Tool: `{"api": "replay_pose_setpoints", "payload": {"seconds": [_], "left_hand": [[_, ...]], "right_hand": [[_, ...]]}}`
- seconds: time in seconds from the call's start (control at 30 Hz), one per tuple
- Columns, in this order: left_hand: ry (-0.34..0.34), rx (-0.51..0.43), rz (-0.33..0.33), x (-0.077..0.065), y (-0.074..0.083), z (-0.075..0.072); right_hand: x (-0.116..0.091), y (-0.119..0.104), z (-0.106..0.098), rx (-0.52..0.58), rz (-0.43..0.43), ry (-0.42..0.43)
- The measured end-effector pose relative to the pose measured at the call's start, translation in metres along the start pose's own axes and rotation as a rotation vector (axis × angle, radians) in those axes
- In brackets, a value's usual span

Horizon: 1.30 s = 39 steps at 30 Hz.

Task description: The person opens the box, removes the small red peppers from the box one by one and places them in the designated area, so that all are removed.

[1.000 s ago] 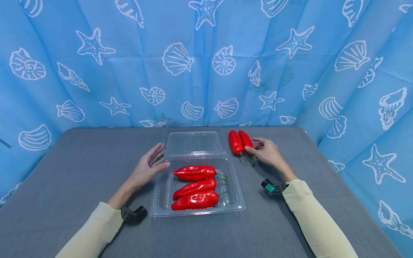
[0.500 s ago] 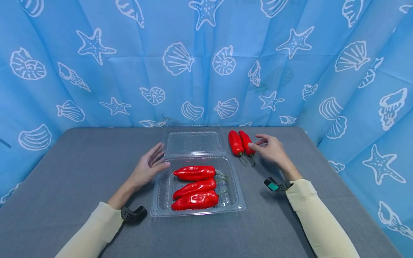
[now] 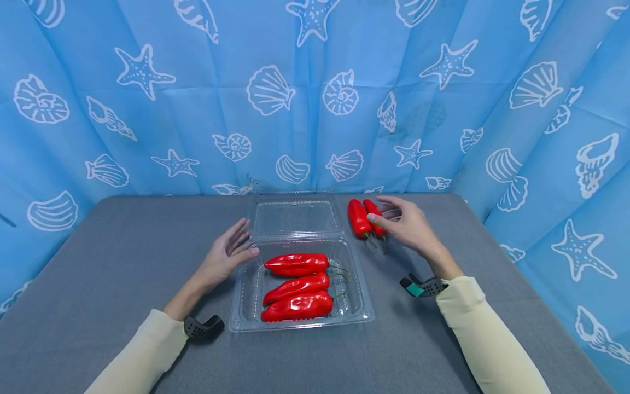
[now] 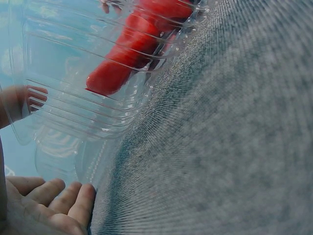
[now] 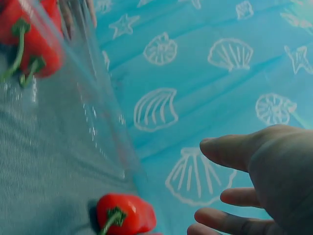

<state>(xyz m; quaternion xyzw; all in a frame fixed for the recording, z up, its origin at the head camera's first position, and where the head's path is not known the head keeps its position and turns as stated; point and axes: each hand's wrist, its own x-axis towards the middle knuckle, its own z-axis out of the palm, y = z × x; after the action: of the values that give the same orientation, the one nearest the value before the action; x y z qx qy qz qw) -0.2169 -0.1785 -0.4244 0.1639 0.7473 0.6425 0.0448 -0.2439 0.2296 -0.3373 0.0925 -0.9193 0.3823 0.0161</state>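
My left hand (image 3: 223, 257) rests at the left rim of a clear plastic clamshell box (image 3: 361, 284), fingers spread and loose. In the left wrist view, its relaxed fingers (image 4: 80, 203) lie beside the see-through wall. Three long red peppers (image 3: 297, 264) with green stems lie crosswise inside the box, whose lid (image 3: 295, 216) is folded back. Two more red peppers (image 3: 360, 216) lie side by side to the right of the lid. Above these my right hand (image 3: 410, 224) hovers, thumb and fingers apart; the right wrist view shows nothing between them and one pepper (image 5: 124, 213) below.
A grey cloth covers the table (image 3: 147, 251). Behind it hangs a blue curtain (image 3: 305, 126) printed with white shells and starfish, which also runs along the right side. Black wrist straps (image 3: 423, 285) sit below both hands.
My right hand first drew back right from the nearer pepper, then moved left and up over the pair, fingers opening wider. The left hand and the peppers in the box have stayed put.
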Motion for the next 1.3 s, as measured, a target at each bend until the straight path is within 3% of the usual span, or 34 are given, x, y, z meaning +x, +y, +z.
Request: {"api": "replay_pose_setpoints", "payload": {"seconds": [0.73, 1.3], "left_hand": [[0.005, 0.026, 0.002, -0.001, 0.000, 0.000], [0.005, 0.037, -0.005, -0.001, -0.001, -0.001]], "right_hand": [[-0.027, -0.044, 0.032, 0.068, -0.283, -0.101], [-0.048, -0.061, 0.057, 0.144, -0.379, -0.259]]}}
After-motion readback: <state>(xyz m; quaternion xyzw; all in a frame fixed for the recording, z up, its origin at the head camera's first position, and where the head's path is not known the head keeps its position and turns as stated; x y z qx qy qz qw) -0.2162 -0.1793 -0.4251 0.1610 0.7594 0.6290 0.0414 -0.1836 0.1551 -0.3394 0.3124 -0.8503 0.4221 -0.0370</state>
